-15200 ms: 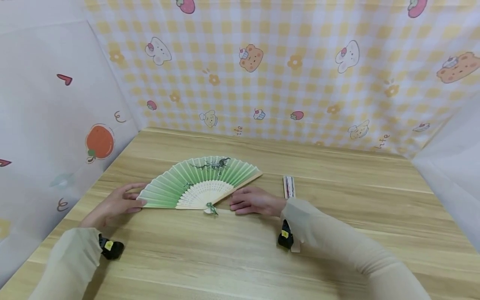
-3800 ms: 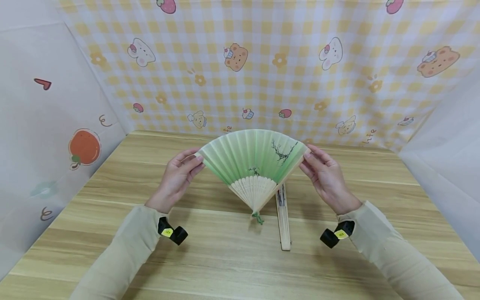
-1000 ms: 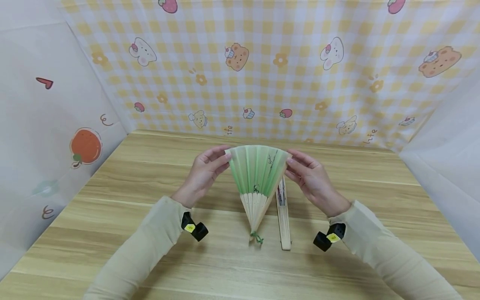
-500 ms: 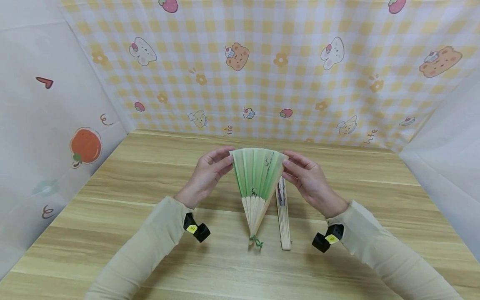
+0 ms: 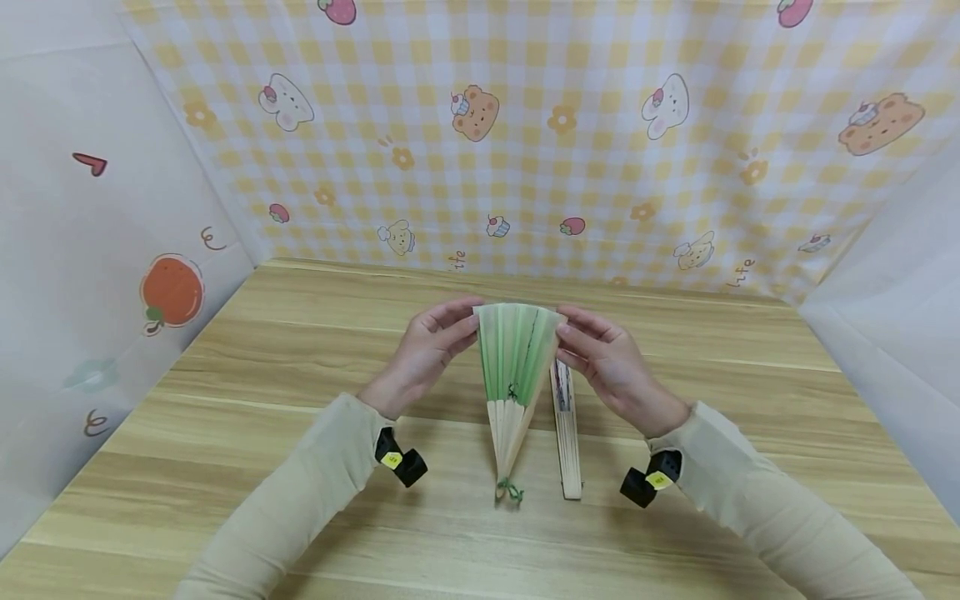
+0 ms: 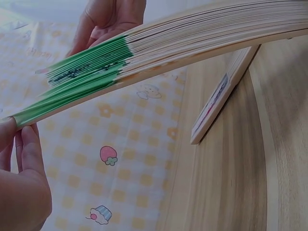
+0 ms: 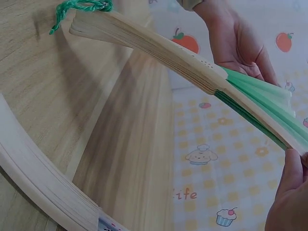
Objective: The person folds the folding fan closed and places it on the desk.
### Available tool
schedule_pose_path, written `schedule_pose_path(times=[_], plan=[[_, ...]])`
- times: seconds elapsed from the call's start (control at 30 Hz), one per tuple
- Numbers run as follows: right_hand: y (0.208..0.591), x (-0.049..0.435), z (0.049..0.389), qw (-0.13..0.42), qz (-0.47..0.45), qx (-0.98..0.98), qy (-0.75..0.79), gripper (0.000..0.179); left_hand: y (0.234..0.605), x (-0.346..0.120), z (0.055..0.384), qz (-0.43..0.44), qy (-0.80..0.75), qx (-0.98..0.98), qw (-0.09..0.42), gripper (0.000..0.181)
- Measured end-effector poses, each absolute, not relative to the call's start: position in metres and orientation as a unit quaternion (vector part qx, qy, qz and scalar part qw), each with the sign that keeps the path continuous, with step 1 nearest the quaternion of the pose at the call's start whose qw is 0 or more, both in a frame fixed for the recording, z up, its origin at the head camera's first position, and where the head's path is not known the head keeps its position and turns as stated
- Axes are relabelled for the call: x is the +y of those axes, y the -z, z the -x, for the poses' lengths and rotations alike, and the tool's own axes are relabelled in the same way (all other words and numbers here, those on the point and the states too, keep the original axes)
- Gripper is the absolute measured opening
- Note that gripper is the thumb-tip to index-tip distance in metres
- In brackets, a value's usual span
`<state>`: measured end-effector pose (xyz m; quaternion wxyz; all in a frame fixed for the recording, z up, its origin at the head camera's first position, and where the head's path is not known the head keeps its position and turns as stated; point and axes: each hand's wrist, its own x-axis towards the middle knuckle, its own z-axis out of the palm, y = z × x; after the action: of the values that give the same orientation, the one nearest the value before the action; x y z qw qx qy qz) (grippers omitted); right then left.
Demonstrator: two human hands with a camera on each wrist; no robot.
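A green folding fan [image 5: 513, 354] with pale wooden ribs is held up between both hands, partly folded to a narrow wedge. My left hand [image 5: 427, 350] pinches its upper left edge between thumb and fingers. At the upper right edge my right hand [image 5: 611, 362] pinches the outer rib. A green cord [image 5: 511, 490] is tied at the pivot end, which points down toward me. In the left wrist view the fan's ribs [image 6: 192, 41] lie stacked close together. The right wrist view shows some green pleats [image 7: 262, 89] still spread near the left hand.
A second, folded fan [image 5: 567, 433] with pale ribs and a patterned strip lies on the wooden table [image 5: 750, 467], just right of the green fan. A yellow checked cloth [image 5: 600, 167] hangs behind the table, with a white printed cloth [image 5: 90, 292] at the left.
Both hands have come closer together, folding the green fan from a wide spread to a narrow wedge. Its pivot end has come lower and nearer to me. The second fan stays in place.
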<state>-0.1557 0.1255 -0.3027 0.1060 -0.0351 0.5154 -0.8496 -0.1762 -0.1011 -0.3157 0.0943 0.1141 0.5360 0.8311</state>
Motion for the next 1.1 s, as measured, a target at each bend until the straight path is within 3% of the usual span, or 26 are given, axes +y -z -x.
schedule_pose_path(times=[0.6,1.1], plan=[[0.3062,0.1228,0.1538,0.11,0.038,0.531,0.84,0.022,0.3161,-0.0972,0.1731,-0.126,-0.843,0.51,0.121,0.023],[0.304,0.1239,0.153,0.102,0.041,0.525,0.844,0.021,0.3149,-0.0991,0.172,-0.122,-0.841,0.515,0.111,0.025]])
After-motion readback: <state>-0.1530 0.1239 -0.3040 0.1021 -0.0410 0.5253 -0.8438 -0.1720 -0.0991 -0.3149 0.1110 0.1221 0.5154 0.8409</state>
